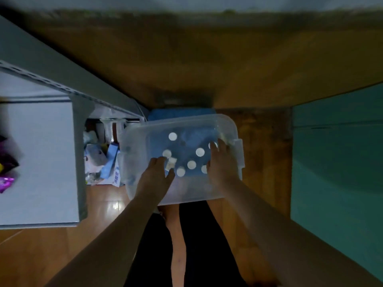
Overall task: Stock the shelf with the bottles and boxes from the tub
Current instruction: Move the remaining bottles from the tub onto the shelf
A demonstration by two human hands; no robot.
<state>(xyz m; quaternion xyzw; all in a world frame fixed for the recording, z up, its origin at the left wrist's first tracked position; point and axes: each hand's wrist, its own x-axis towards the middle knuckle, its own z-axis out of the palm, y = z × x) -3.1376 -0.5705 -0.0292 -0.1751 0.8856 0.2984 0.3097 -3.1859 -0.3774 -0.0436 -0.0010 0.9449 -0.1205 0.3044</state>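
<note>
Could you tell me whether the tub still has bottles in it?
Yes: several white bottle caps show inside the tub.

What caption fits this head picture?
Both hands reach into the clear tub of white-capped bottles.

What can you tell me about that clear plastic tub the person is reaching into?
The tub is a see-through plastic box with rounded corners, no lid on it, and a latch handle on its right end. It sits low in front of the person, beside a grey shelf. Inside stand several bottles with round white caps. Both hands are down in it: the left hand at a small pale box, the right hand among the caps by the right wall.
</note>
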